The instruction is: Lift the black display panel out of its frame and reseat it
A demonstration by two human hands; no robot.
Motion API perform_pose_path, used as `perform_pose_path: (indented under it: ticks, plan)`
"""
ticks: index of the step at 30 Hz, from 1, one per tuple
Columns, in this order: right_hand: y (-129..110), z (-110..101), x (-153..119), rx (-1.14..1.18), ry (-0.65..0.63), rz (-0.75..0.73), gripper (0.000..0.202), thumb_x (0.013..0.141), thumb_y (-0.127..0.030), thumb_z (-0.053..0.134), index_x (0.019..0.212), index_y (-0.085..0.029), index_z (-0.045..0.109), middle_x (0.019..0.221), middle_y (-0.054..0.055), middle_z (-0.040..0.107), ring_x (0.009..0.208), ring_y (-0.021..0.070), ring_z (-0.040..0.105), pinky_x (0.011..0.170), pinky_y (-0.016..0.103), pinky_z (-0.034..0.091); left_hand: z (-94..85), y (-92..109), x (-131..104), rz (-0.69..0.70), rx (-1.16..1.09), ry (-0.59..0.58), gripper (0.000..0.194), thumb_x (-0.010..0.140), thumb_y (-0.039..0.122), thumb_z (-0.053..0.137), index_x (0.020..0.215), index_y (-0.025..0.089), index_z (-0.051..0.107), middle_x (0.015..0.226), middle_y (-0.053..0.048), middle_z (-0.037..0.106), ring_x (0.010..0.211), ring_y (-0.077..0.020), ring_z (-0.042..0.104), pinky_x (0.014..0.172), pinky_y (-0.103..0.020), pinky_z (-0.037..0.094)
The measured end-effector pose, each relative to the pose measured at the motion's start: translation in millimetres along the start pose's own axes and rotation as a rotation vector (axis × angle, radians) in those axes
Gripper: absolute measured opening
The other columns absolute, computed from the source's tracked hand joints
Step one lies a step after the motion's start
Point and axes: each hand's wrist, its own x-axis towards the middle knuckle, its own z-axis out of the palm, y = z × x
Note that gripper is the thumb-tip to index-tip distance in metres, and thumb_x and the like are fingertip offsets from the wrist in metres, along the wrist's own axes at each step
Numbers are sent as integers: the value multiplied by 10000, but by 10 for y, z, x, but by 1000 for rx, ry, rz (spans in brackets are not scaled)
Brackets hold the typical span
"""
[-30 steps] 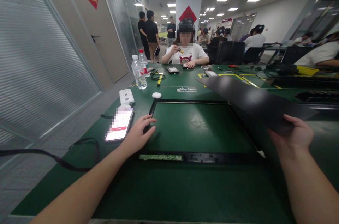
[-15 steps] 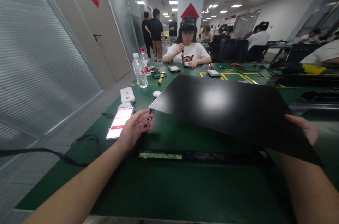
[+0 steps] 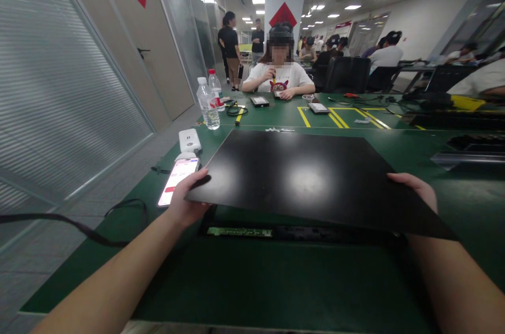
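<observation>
A large, dark, glossy flat panel (image 3: 276, 171) is held level above the table, with ceiling light reflected in it. My left hand (image 3: 189, 200) grips its left edge, thumb on top and fingers underneath. At the right edge my right hand (image 3: 418, 192) holds it the same way, most of its fingers hidden below. Beneath the panel lies a black frame (image 3: 335, 235), mostly covered by it. A narrow green circuit board (image 3: 239, 231) shows along the frame's near side.
Left of the panel lie a lit phone (image 3: 173, 181) and a white power bank (image 3: 190, 140). Two plastic bottles (image 3: 208, 105) stand behind them. Across the green table (image 3: 276, 286) a person (image 3: 280, 73) sits with small drives nearby. Dark metal parts (image 3: 473, 158) lie at far right.
My left hand, open and off the panel before, has closed on its left edge. The panel has come down and leftward and now lies more level over the frame.
</observation>
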Motion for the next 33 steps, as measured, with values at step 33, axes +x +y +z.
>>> perform_pose_path:
  ticks: [33]
  plan:
    - [150,33,201,-394,-214,-177,643,761,-331,608,1401,-266,596,890,58,806,802,212,711,648,294,499,55,-69,11,243,49,-20,448,620,259,823,1060,199,772,1035,-43,821,1016,-319,750,835,-373,614]
